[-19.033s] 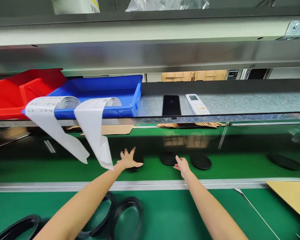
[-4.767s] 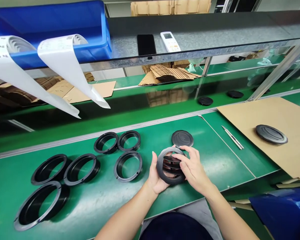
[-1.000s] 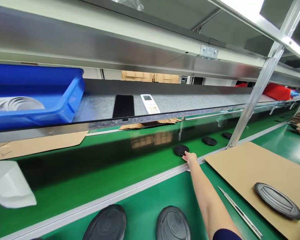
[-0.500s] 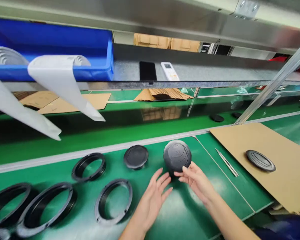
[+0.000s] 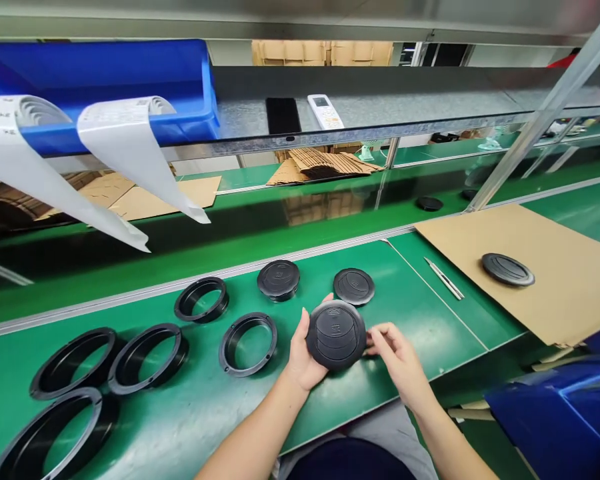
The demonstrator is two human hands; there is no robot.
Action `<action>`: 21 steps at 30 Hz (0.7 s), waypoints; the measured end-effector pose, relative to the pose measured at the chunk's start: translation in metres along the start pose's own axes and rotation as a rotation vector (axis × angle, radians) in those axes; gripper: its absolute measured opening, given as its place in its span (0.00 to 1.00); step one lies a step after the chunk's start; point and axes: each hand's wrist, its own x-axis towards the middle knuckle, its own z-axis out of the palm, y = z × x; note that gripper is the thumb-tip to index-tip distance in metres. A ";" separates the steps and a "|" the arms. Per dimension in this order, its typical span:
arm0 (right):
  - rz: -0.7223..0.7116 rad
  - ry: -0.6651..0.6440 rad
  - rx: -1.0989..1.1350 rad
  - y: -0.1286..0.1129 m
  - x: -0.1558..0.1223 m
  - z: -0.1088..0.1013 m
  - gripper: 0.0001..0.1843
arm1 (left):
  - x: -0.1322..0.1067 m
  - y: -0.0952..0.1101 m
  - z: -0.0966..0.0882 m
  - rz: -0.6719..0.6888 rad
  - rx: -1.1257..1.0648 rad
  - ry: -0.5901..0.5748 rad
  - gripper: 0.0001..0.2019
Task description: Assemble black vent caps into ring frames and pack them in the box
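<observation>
A black round air vent point(image 5: 337, 335), its slatted face up, rests in my left hand point(image 5: 304, 353), with the thumb along its left edge and the fingers partly hidden beneath. At its right edge is my right hand point(image 5: 396, 360), fingers curled and fingertips at the rim. Just behind lies another round vent point(image 5: 354, 287) on the green table. A third vent point(image 5: 279, 280) sits farther left on a black base. Left of my hands stands a black ring point(image 5: 249, 344) with small holes in its rim.
Several more black rings, including one ring point(image 5: 201, 299), stand at left. Tweezers point(image 5: 444, 278) lie at right, beside a cardboard sheet point(image 5: 555, 267) bearing a vent point(image 5: 508, 269). Above, a shelf point(image 5: 405, 100) holds a blue bin point(image 5: 145, 80), label rolls, a phone point(image 5: 283, 116) and a remote point(image 5: 325, 112).
My left hand, open and empty before, now holds the vent that was in my right hand. The vent has come nearer to me. The view has tilted down.
</observation>
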 end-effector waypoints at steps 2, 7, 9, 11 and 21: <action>-0.145 0.061 -0.068 -0.002 0.001 -0.007 0.24 | 0.000 -0.004 0.001 -0.034 0.025 -0.004 0.40; -0.507 0.011 -0.376 -0.006 -0.003 -0.006 0.14 | -0.002 -0.012 0.002 -0.108 0.006 0.019 0.36; -0.548 -0.007 -0.437 -0.005 -0.002 -0.002 0.14 | -0.003 -0.012 0.001 -0.135 -0.020 0.030 0.35; -0.518 -0.014 -0.420 -0.002 0.001 0.002 0.15 | -0.004 -0.012 0.000 -0.162 -0.033 0.048 0.34; -0.431 -0.003 -0.087 0.015 0.012 0.012 0.25 | -0.001 -0.001 -0.001 -0.219 0.346 0.057 0.35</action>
